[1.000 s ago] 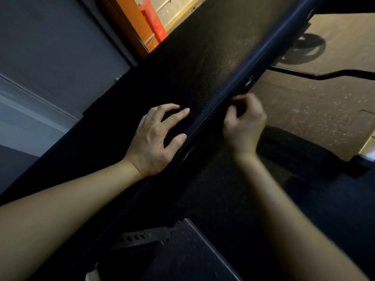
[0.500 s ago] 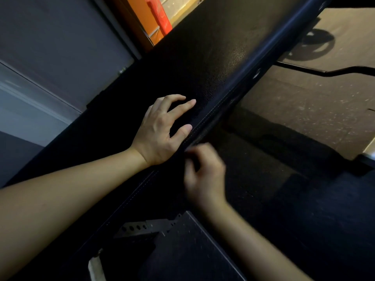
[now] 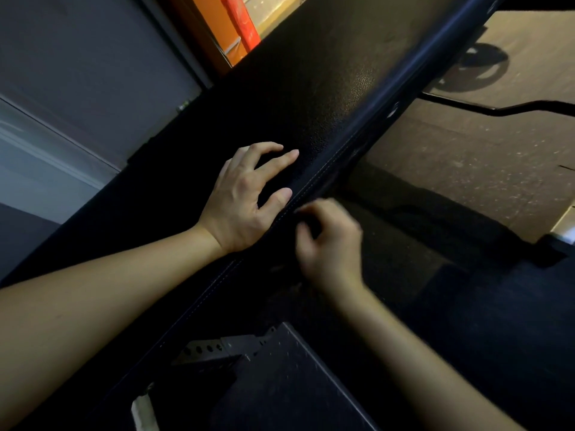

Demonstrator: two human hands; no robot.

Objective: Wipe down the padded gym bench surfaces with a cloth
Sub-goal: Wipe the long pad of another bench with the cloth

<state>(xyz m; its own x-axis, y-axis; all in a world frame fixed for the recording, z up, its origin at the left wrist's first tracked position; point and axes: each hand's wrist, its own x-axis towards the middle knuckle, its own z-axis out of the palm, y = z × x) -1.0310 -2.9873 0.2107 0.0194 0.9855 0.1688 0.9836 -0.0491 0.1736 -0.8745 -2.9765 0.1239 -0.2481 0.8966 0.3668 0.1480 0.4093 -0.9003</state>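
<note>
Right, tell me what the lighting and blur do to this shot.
Head view: dim; the black bench pad shows one patch of sheen, otherwise near featureless. The left hand lies sharp on it; the right hand at the pad's edge is motion-blurred, so what it holds cannot be made out. The floor at right is best lit.

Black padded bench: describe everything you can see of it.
The black padded bench runs diagonally from lower left to upper right. Its top looks like pebbled leatherette, with a pale stitched seam along the right edge. The left hand rests spread on top; the blurred right hand curls against the side below the seam.
</note>
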